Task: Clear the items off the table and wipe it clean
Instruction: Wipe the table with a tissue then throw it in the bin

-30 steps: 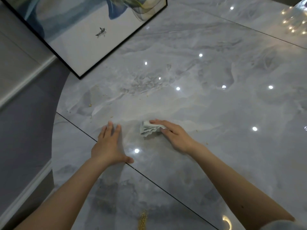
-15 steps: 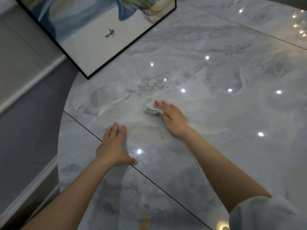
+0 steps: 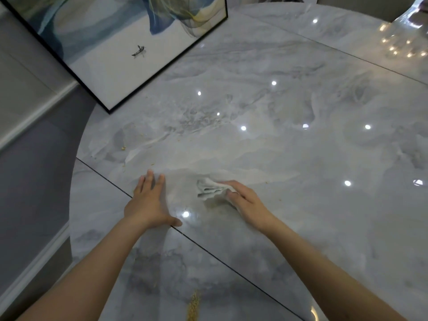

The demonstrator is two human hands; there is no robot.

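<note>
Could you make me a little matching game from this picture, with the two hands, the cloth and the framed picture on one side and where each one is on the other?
Things:
1. left hand
2. right hand
3. cloth
4. framed picture

Places or states:
A. crumpled under fingertips, on the marble table
B. standing at the far left of the table
C. flat on the table, fingers spread, holding nothing
D. pressing down on the cloth

Pairs: 1-C, 2-D, 3-A, 4-B
</note>
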